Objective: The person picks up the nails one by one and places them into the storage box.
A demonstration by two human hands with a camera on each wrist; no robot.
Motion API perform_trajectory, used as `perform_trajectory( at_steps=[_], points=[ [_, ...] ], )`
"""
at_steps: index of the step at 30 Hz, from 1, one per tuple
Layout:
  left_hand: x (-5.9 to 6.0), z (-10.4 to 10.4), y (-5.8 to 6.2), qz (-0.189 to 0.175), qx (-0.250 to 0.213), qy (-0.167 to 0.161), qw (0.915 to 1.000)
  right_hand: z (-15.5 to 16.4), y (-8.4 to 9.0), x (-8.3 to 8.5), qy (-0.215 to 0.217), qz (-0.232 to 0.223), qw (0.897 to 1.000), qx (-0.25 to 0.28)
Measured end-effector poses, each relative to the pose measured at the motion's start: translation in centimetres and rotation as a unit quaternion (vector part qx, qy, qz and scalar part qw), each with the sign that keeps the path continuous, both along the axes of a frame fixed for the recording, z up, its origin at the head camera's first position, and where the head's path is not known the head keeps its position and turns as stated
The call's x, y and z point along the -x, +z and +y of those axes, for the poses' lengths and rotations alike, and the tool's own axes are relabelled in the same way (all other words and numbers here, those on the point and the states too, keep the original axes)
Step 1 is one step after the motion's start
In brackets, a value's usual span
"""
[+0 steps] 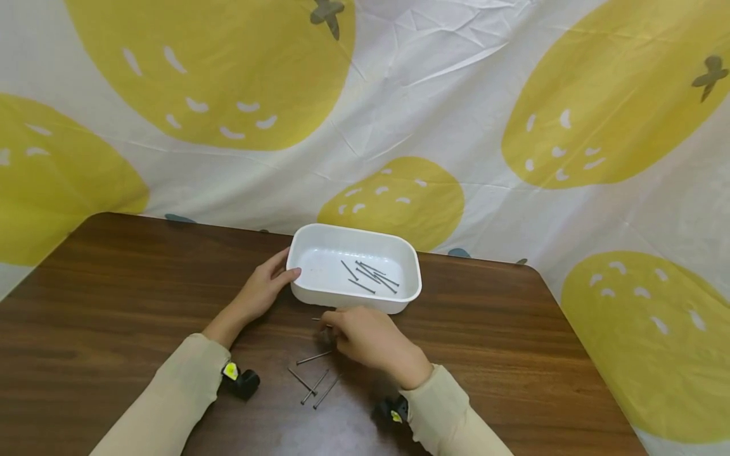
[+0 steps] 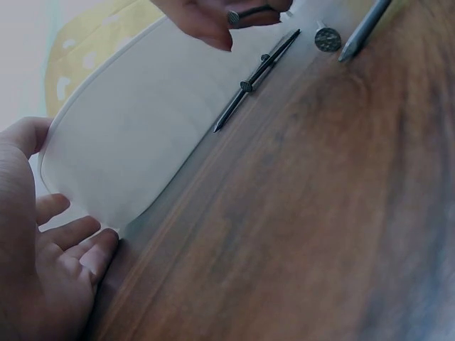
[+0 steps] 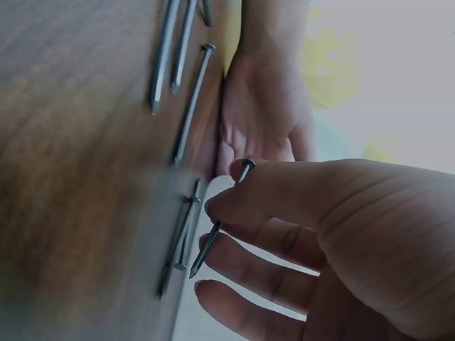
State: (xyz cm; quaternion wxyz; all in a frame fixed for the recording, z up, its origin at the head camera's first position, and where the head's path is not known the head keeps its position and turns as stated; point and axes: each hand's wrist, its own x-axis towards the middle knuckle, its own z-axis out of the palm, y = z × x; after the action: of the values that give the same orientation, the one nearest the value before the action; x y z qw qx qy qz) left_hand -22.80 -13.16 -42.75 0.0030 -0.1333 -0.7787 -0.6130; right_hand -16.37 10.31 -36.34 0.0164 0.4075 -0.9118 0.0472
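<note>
A white rectangular plastic container point(image 1: 336, 297) stands on the table with several nails point(image 1: 372, 276) lying in its right part. My left hand point(image 1: 259, 292) holds the container's left end, thumb over the rim and fingers against the outside wall. Just in front of the container, my right hand point(image 1: 367, 339) pinches a nail point(image 3: 207, 250) between thumb and index finger, its point angled downward. Below that hand, several more loose nails point(image 1: 313, 358) lie on the wood, some crossed. In the left wrist view, other nails point(image 2: 256, 74) lie close along the container's side.
The dark brown wooden table point(image 1: 142, 297) ends at a back edge just behind the container. A white curtain point(image 1: 456, 101) with yellow fruit prints hangs behind it. Small black cameras point(image 1: 244, 384) sit at both wrists.
</note>
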Motion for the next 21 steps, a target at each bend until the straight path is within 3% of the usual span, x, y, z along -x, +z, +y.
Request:
perform_trajectory(
  at_steps=[10,21],
  points=[
    [0.2,-0.1,-0.3,-0.003,-0.004,-0.003,1.0000,1.0,1.6,0.4,0.005,-0.036,0.999,0.030],
    [0.3,0.1,-0.3,0.007,0.002,0.002,1.0000,2.7,3.5,1.3,-0.004,-0.021,0.999,0.042]
  ],
)
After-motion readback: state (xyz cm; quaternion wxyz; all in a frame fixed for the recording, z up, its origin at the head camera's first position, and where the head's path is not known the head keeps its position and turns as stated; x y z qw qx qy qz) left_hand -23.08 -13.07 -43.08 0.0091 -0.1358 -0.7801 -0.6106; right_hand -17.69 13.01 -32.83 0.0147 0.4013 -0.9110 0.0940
